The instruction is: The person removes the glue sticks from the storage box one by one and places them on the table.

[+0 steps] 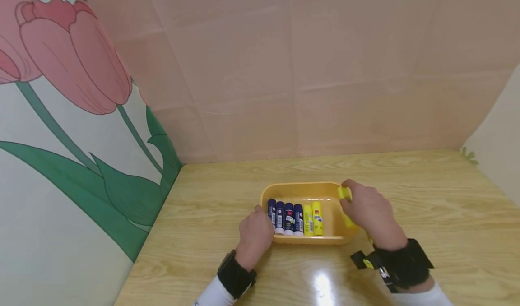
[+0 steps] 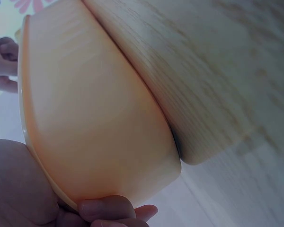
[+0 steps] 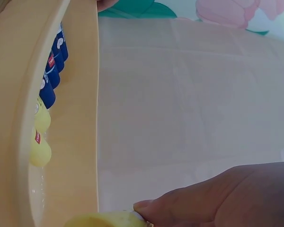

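Observation:
A yellow-orange plastic basin (image 1: pixel 300 240) sits on the table. Inside it, several dark blue glue sticks (image 1: pixel 289 218) lie side by side at the left, followed by two yellow glue sticks (image 1: pixel 317 218). My left hand (image 1: pixel 257 229) grips the basin's rim at the left end, fingers against the outer wall in the left wrist view. Over the right end, my right hand (image 1: pixel 369 209) pinches another yellow glue stick (image 1: pixel 348 220) between thumb and fingers; the palm covers its middle. In the right wrist view this glue stick (image 3: pixel 102 220) shows only at the bottom edge.
The wood-grain table (image 1: pixel 203 215) runs back to a wall draped with a pinkish sheet (image 1: pixel 317 80). On the left, a wall with painted tulips (image 1: pixel 73 57) borders the table. A white wall (image 1: pixel 499 148) stands at the right. Both wrists wear black straps (image 1: pixel 402 263).

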Demonstrator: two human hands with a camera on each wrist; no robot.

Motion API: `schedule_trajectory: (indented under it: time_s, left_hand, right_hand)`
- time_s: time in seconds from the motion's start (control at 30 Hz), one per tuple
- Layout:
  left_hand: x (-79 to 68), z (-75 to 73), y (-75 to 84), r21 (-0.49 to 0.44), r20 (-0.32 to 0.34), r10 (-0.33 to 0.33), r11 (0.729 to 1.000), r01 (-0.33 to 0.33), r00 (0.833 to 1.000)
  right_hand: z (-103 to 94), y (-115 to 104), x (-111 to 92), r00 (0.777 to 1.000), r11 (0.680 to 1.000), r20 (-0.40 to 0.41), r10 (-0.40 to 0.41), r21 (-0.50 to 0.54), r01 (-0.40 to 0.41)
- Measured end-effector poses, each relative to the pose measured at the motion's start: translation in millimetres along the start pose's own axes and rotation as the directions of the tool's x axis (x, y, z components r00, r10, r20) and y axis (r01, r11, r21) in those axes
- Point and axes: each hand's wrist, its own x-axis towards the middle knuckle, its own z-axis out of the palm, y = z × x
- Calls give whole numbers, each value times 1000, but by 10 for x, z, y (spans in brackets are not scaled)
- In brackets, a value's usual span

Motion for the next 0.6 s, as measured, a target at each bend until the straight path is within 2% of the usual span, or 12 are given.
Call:
schedule_trajectory:
  time_s: [0.4, 0.6]
  left_hand:
    - [-2, -8, 4, 7, -6, 1, 1000, -1, 1000]
    - [8, -7, 2, -5, -6, 3, 1000, -3, 1000]
  right_hand:
    - [-128, 86, -35, 999, 999, 39, 32, 18, -33]
    - [-184, 183, -11, 998, 999, 51, 33, -7, -33]
